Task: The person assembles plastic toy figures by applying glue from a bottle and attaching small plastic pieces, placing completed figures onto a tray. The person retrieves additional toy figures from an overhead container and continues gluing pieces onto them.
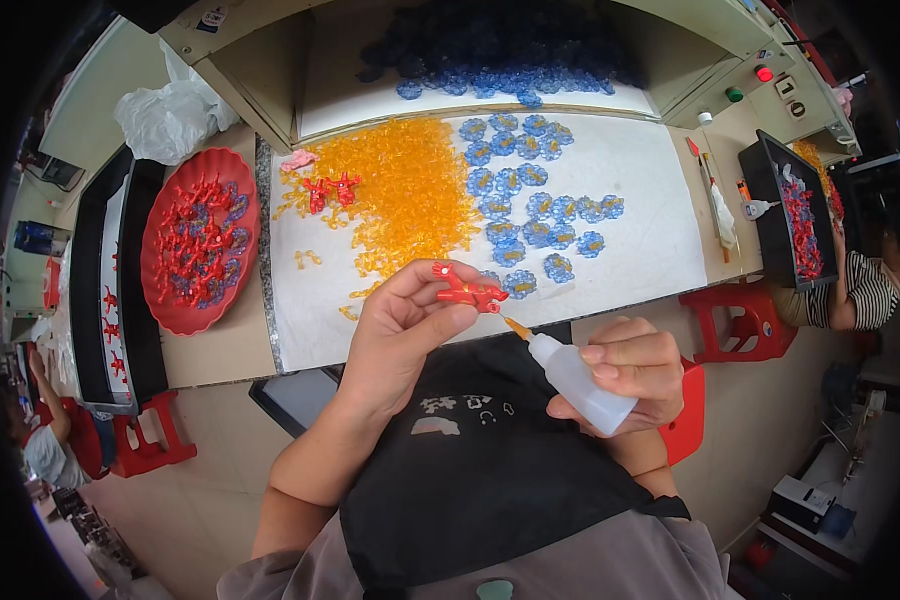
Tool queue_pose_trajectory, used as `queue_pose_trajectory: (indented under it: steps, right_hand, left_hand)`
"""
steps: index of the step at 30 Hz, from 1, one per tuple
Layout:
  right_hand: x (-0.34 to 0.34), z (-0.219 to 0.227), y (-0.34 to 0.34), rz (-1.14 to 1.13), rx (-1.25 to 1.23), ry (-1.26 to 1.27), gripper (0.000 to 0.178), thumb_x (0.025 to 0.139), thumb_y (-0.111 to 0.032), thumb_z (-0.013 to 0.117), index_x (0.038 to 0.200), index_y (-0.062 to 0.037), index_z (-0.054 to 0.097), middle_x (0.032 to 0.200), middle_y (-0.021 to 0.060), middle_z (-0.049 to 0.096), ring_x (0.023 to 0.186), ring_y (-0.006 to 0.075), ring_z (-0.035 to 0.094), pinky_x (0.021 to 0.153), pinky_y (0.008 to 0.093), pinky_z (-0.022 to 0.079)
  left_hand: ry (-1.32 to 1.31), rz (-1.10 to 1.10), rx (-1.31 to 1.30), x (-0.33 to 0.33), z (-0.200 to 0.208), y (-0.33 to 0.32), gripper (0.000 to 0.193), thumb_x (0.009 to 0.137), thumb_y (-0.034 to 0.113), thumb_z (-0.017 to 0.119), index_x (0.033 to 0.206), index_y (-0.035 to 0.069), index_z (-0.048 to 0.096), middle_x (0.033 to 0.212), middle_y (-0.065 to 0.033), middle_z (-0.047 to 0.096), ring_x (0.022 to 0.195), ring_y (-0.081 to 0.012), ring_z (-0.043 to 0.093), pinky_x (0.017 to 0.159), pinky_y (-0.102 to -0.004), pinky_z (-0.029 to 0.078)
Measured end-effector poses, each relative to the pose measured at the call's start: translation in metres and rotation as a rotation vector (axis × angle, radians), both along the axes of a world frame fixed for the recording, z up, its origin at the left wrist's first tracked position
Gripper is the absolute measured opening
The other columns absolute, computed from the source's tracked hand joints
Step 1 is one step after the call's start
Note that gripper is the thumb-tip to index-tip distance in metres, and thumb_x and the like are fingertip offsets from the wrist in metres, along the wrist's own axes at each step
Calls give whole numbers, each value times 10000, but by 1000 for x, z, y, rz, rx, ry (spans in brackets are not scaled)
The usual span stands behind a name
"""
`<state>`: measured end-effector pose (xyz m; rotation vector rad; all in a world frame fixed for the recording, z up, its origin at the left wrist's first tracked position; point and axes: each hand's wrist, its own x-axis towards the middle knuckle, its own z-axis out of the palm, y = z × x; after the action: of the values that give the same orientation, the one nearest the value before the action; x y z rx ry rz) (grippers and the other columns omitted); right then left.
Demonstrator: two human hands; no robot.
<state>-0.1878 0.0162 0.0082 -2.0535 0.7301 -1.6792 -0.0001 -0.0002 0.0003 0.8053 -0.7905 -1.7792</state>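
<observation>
Between the thumb and fingers of my left hand [402, 325] is a small red plastic figurine [473, 295], held above the table's front edge. My right hand [638, 368] grips a white squeeze glue bottle [577, 380]. Its amber nozzle tip [516, 328] points up and left, close to the figurine's underside; whether they touch I cannot tell. Just beyond my hands, translucent blue flower-shaped pieces [558, 267] lie spread over white paper [650, 220]. Left of them is a broad pile of small clear orange pieces [390, 180], with a few red figurines [332, 192] on it.
A red oval tray [153, 260] at left holds red and blue pieces. Black trays [85, 290] stand at both ends. Many blue pieces [500, 50] fill the shelf opening behind. Tools [715, 205] lie at right. A co-worker [865, 280] sits at far right, near a red stool [735, 322].
</observation>
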Motion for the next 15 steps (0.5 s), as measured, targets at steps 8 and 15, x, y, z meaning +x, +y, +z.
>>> queue_pose_trajectory:
  steps: [8, 15]
  right_hand:
    - [1, 0, 0, -5, 1, 10, 449, 474, -103, 808, 819, -48, 526, 795, 92, 556, 567, 187, 534, 450, 255, 444]
    - [0, 0, -1, -9, -8, 16, 450, 474, -103, 808, 821, -44, 527, 782, 93, 557, 557, 189, 534, 439, 251, 438]
  left_hand:
    - [-6, -13, 9, 0, -2, 0, 233, 758, -14, 543, 984, 10, 497, 971, -103, 566, 909, -135, 533, 827, -255, 402]
    - [6, -6, 28, 0, -3, 1, 238, 756, -15, 546, 988, 8, 497, 973, -95, 564, 909, -130, 533, 818, -245, 408]
